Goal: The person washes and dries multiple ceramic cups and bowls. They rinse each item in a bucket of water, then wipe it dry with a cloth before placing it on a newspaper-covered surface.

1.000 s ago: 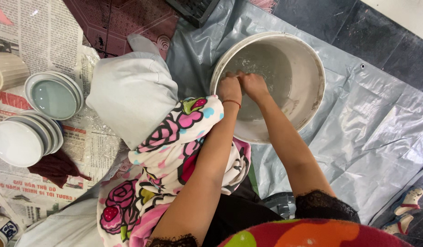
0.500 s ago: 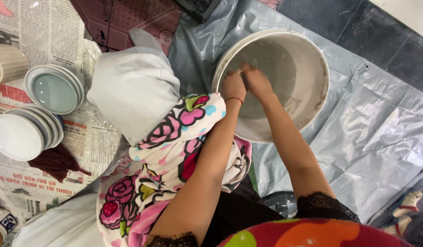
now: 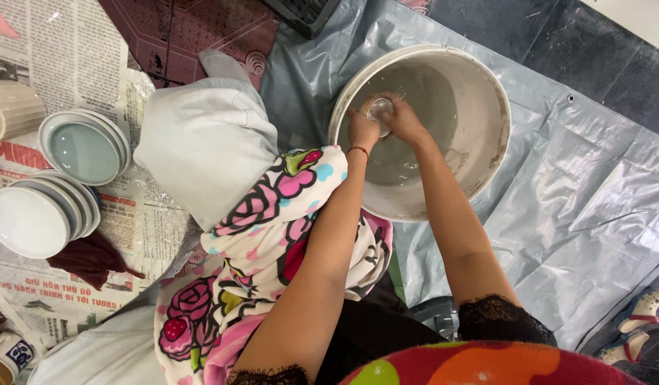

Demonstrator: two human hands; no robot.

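Both hands meet over the big white bucket point(image 3: 486, 93), which sits on a grey plastic sheet point(image 3: 593, 199) at the far right of the scene and holds a pale grey liquid. The left hand point(image 3: 363, 130) and the right hand point(image 3: 403, 121) close their fingers around a small round cup point(image 3: 379, 108), held between them just above or at the surface near the bucket's left wall; how much of it is wet cannot be told. This looks like the dipping or coating step, and the next move seems to call for a steady lift and a tilt that lets the liquid drain back inside the rim. A flowered cloth point(image 3: 272, 235) lies across the lap, right under the left forearm, and could catch drips. To the left, on newspaper point(image 3: 51, 43), stand a stack of pale blue plates point(image 3: 83, 150) and, nearer, a stack of white plates point(image 3: 33, 221), with a dark red rag point(image 3: 90, 258) beside them. The bucket's high rim and the lap cloth lie between the cup and those stacks.
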